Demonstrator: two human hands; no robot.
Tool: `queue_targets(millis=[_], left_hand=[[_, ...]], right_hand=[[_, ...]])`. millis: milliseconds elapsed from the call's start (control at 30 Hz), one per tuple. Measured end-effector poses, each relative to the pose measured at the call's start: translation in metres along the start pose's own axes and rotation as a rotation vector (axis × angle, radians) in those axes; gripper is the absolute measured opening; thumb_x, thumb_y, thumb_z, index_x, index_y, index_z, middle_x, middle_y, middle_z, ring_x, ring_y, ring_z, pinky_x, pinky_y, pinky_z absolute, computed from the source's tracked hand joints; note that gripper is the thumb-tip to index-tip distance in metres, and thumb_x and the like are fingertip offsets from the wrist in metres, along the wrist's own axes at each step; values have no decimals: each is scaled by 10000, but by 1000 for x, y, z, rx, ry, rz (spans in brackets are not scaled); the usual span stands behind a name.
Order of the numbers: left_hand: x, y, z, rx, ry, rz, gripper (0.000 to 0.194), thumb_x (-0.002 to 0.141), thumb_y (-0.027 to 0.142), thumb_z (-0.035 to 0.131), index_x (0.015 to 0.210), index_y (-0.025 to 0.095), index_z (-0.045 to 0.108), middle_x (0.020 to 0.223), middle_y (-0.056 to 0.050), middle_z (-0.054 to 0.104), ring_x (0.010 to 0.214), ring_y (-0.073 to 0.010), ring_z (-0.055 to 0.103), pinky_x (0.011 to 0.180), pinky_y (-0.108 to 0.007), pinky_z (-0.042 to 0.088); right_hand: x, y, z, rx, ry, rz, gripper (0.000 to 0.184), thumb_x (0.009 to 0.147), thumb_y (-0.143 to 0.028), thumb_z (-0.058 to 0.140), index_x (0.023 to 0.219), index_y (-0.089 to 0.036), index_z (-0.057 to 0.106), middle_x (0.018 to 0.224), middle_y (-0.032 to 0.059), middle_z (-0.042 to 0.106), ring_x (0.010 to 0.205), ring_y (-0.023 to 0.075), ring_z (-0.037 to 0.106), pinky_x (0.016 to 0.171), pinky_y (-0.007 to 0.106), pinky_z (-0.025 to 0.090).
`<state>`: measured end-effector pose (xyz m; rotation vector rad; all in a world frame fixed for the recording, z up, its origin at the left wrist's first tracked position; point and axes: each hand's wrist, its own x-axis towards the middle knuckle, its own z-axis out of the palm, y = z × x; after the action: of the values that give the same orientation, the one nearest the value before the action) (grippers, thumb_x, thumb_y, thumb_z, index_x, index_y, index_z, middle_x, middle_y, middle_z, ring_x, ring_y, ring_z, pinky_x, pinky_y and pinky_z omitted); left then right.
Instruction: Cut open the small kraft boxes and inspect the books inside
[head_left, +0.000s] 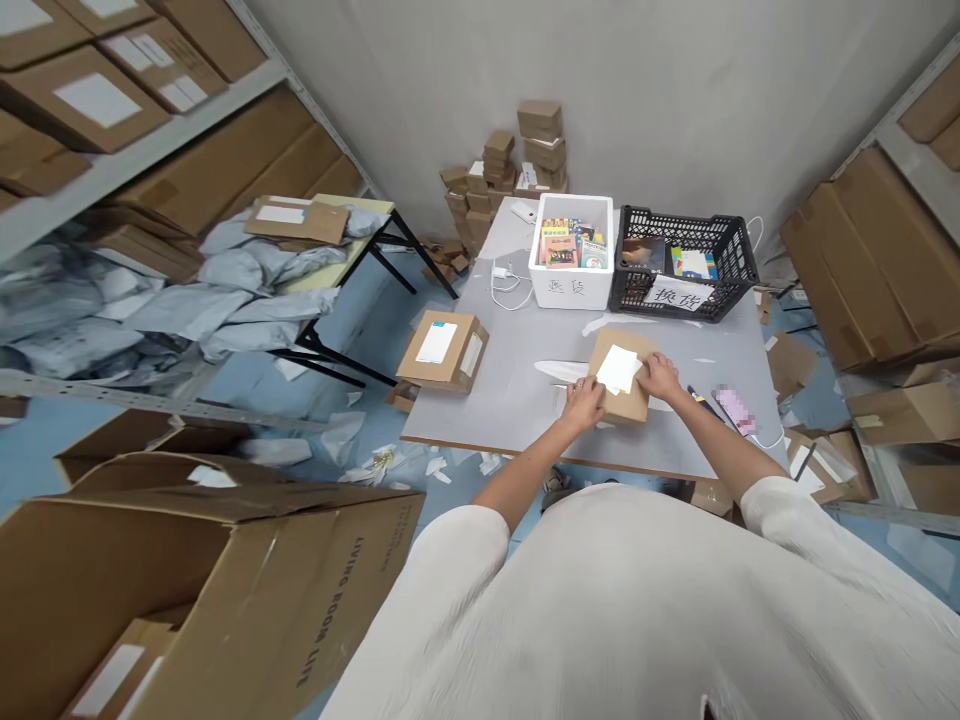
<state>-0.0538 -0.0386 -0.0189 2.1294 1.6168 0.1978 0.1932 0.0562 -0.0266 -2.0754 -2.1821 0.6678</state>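
A small brown cardboard box lies on the grey table in front of me, with a white label on its top face. My left hand is closed on the box's left edge, its fingertips beside the label's lower left corner. On the other side, my right hand has its fingers bent together at the label's right edge, over the box's right side. Whether that edge is stuck down is too small to tell. A dark pen-like tool and a phone with a blurred screen lie to the right of my right hand.
On the table stand a white foam box of books, a black crate and a labelled carton. Grey parcels pile up at left. A large open carton stands at lower left; paper scraps litter the floor.
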Motion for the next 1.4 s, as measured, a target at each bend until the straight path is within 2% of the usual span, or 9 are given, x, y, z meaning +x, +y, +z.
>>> queue_targets(millis=[167, 400, 567, 767, 867, 1033, 1200, 1333, 1400], left_hand=[[-5, 14, 6, -46, -56, 39, 222, 1081, 269, 578, 1247, 243, 723, 1328, -133, 705, 1237, -334, 675, 1113, -471, 504], [-17, 21, 10, -25, -68, -71, 239, 1090, 235, 550, 1266, 235, 711, 1329, -139, 702, 1077, -303, 741, 958, -424, 575], [-14, 13, 8, 72, -73, -123, 262, 1078, 232, 539, 1291, 189, 687, 1406, -165, 657, 1068, -306, 740, 959, -440, 581], [-1, -12, 4, 33, 7, -158, 281, 1039, 182, 548, 1283, 182, 687, 1420, -183, 629, 1167, -336, 698, 1045, -472, 546], [4, -27, 4, -10, 53, -200, 283, 1051, 194, 513, 1273, 188, 688, 1426, -181, 614, 1201, -348, 674, 1078, -492, 527], [8, -45, 10, -151, 87, -190, 332, 987, 168, 594, 1301, 226, 685, 1502, -151, 578, 1277, -351, 646, 1150, -496, 507], [18, -52, 18, -362, 202, -267, 647, 889, 145, 668, 1524, 218, 569, 1680, -181, 471, 1441, -388, 586, 1216, -524, 494], [27, -49, 19, -581, 227, -379, 812, 847, 142, 703, 1624, 224, 480, 1549, -170, 642, 1474, -374, 588, 1238, -524, 487], [29, -45, 17, -682, 226, -415, 846, 843, 159, 723, 1643, 255, 465, 1524, -145, 678, 1420, -360, 637, 1197, -513, 520]], right_hand=[[41, -2, -8, -44, -37, -97, 401, 928, -354, 700, 1307, -225, 668, 1643, 203, 514, 1501, 452, 431, 1210, 641, 378], [69, 1, -11, -91, -88, -110, 464, 877, -508, 758, 1223, -233, 615, 1488, 173, 600, 1471, 410, 440, 1192, 591, 358], [52, 8, -11, -111, -49, 7, 499, 934, -596, 695, 1251, -218, 619, 1482, 178, 601, 1378, 398, 497, 1146, 553, 391], [16, 23, -13, -106, -17, 115, 427, 1033, -453, 573, 1346, -165, 612, 1438, 233, 654, 1342, 408, 587, 1126, 540, 429], [-6, 29, -9, -48, -60, 141, 503, 1075, -420, 496, 1487, -135, 540, 1420, 263, 697, 1284, 399, 666, 1053, 496, 495], [-35, 38, 3, 10, -146, 172, 654, 1104, -512, 452, 1622, -113, 464, 1328, 276, 762, 1242, 424, 723, 1024, 505, 536], [-45, 50, 14, 135, -127, 201, 666, 1055, -497, 548, 1604, -120, 547, 1392, 260, 754, 1305, 420, 707, 1110, 526, 535], [-42, 50, 23, 457, -1, 168, 834, 910, -360, 675, 1693, -173, 459, 1628, 197, 627, 1315, 332, 716, 1156, 464, 546], [-41, 48, 26, 603, 29, 198, 922, 861, -352, 705, 1726, -217, 415, 1628, 164, 635, 1294, 308, 728, 1160, 458, 548]])
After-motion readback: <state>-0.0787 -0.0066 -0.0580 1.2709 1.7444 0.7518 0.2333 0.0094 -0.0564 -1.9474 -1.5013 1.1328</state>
